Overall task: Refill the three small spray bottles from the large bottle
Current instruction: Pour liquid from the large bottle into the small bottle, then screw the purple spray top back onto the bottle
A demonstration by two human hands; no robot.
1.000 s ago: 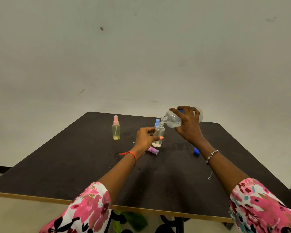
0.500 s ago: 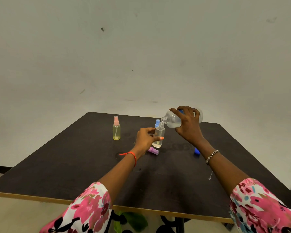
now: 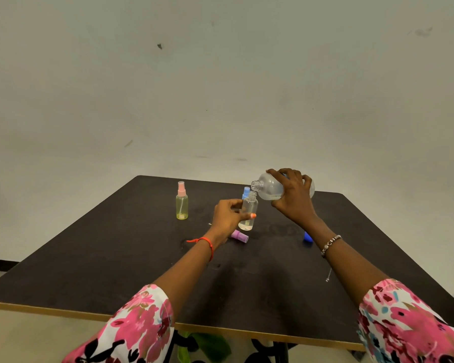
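1. Pale wall rises behind a dark table, and both hands work over its far half.
2. The left hand grips the small clear bottle, with fingers and thumb curled round its body. The bottle is upright and uncapped, with a little liquid at the bottom.
3. The right hand wraps over the large bottle and holds it in the air on its side. The open mouth points toward the left hand, and liquid lies along the lower side.
4. Half a second ago the large bottle's mouth dipped down onto the small bottle's neck. It is now tipped back nearer level, with the mouth just above that neck; whether they touch cannot be told. The left hand and its bottle have kept their place.
5. A yellow spray bottle with a pink top stands well to the left of the left hand.
6. A blue-topped bottle stands just behind the held bottle, mostly hidden.
7. A purple spray top lies on the table just nearer than the left hand.
8. A blue cap lies beside the right wrist.
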